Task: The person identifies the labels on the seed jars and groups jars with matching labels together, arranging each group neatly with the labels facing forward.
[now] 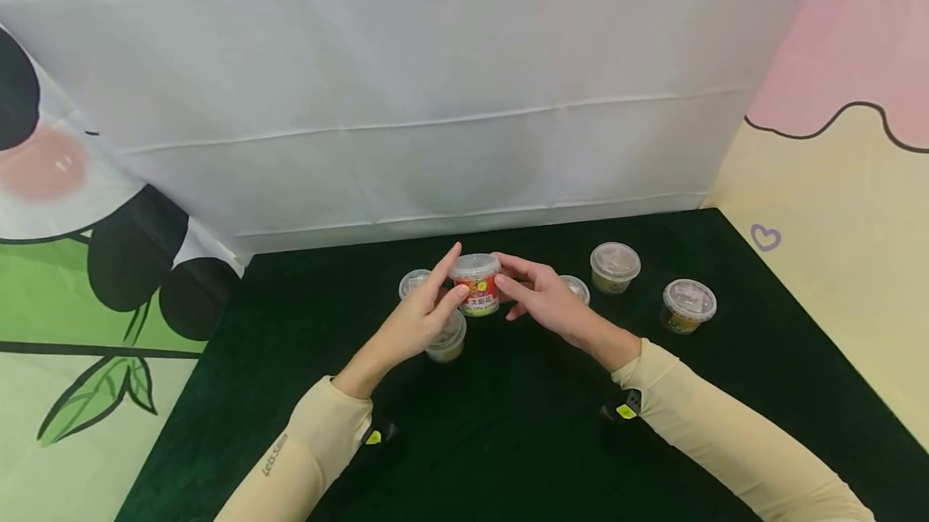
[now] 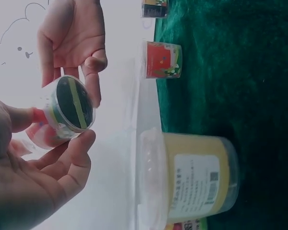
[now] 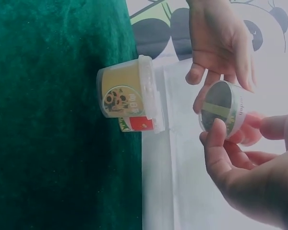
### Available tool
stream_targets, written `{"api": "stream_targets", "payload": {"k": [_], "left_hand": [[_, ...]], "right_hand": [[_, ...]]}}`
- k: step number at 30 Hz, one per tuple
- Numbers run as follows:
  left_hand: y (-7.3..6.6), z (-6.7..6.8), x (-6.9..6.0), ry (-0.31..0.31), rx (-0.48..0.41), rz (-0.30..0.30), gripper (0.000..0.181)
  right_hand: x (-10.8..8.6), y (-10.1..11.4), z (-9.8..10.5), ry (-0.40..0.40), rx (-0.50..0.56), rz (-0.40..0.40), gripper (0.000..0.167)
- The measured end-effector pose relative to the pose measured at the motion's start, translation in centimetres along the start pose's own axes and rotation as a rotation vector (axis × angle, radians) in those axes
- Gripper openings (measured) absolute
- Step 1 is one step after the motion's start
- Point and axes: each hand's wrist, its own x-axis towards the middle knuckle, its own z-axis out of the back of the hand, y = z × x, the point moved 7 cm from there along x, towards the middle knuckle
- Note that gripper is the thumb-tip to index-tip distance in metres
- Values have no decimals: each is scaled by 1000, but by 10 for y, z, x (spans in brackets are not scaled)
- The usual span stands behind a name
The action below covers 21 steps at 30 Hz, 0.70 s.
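The red-labelled tub (image 1: 480,302) is lifted clear of the table (image 1: 493,441), lid (image 1: 475,262) on; setting it down, I'd judge, is left. Five other tubs (image 1: 615,265) stand on the cloth. Left hand (image 1: 412,320) at its eight o'clock and right hand (image 1: 549,300) at three pinch it, though far-side contact is hard to see.

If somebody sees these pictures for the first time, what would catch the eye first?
Probably the small red-labelled tub, held up by the left hand and the right hand above the dark green cloth. Next might come the big panda drawing at the left of the head view, and the pink-and-cream backdrop at its right.
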Motion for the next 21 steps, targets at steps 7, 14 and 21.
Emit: {"api": "stream_targets", "payload": {"k": [7,14,21], "left_hand": [[-2,7,0,-28,34,-37,64],[0,8,1,-28,42,-46,63],[5,23,-5,-3,29,-1,61]], "right_hand": [[4,6,-3,30,-45,12,58],[6,7,-2,17,-82,18,59],[16,10,-12,59,-44,4,60]]}}
